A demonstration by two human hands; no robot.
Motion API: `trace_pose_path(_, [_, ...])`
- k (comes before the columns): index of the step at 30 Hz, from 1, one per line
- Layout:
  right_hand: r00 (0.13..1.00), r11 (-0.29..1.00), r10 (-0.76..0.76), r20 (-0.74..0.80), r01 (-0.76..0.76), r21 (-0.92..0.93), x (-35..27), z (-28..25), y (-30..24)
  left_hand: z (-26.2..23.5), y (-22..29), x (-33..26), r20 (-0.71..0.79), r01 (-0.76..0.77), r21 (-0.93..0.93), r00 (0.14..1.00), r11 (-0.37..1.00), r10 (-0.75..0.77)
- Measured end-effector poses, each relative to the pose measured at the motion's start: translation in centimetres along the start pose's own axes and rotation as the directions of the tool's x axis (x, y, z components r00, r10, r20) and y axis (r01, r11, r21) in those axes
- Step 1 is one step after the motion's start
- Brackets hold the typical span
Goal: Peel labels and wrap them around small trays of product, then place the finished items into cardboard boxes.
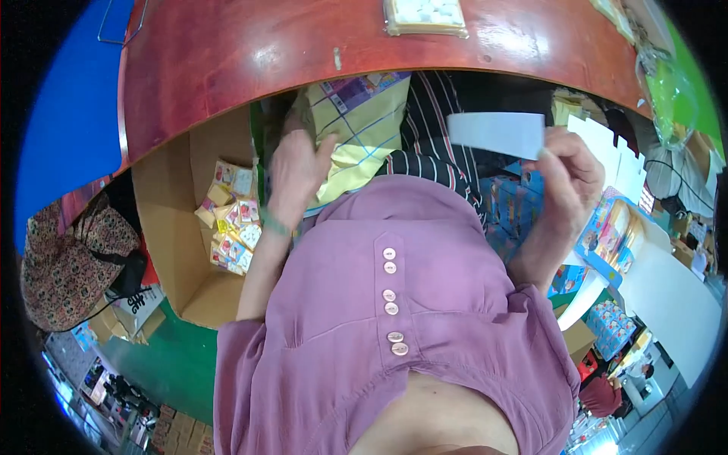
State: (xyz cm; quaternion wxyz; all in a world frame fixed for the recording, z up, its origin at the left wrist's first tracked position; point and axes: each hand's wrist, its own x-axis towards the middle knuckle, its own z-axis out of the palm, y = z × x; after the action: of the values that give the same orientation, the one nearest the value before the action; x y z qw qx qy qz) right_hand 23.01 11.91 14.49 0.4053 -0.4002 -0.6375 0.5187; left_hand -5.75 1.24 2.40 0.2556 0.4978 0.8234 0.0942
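1. The white strip (497, 135) is in the right hand (572, 171), reaching out from its fingertips toward the left hand (294, 171).
2. The right hand is clamped on the strip's near end, thumb against bent fingers.
3. The left hand is well apart from the right, its thumb held away from the palm, over the edge of yellow printed material (356, 144); its other fingers are blurred, so I cannot tell whether it grips.
4. Just left of the left hand stands a cardboard box (171, 227) with small packs (235, 220) inside.
5. Blue patterned boxes (516, 203) lie near the right hand, on its left.
6. Beyond both hands curves the red bench (303, 45).
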Motion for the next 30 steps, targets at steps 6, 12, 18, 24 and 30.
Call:
trace_pose_path(6, [0.936, 0.933, -0.221, 0.274, 0.285, -0.221, 0.6, 3.9, -1.5, -6.7, 4.7, -5.8, 0.066, -0.048, -0.846, 0.979, 0.531, 0.193])
trace_pose_path(12, [0.724, 0.729, -0.380, 0.576, 0.618, -0.295, -0.1, 9.3, -1.9, -7.9, 7.2, -5.7, 0.273, 0.182, -0.923, 0.931, 0.340, 0.241])
trace_pose_path(18, [0.656, 0.727, -0.429, 0.621, 0.659, -0.193, -0.6, 11.1, -1.1, -8.3, 5.6, -7.2, 0.223, 0.139, -0.929, 0.950, 0.344, 0.219])
trace_pose_path(24, [0.691, 0.848, -0.425, 0.584, 0.529, -0.008, 0.3, 9.7, -1.8, -9.2, 5.1, -8.0, 0.106, 0.048, -0.950, 0.979, 0.308, 0.172])
trace_pose_path(30, [0.982, 0.993, -0.087, 0.166, 0.098, -0.060, 2.2, 5.3, 0.4, -11.7, 5.4, -6.1, -0.067, -0.085, -0.994, 0.968, 0.065, 0.241])
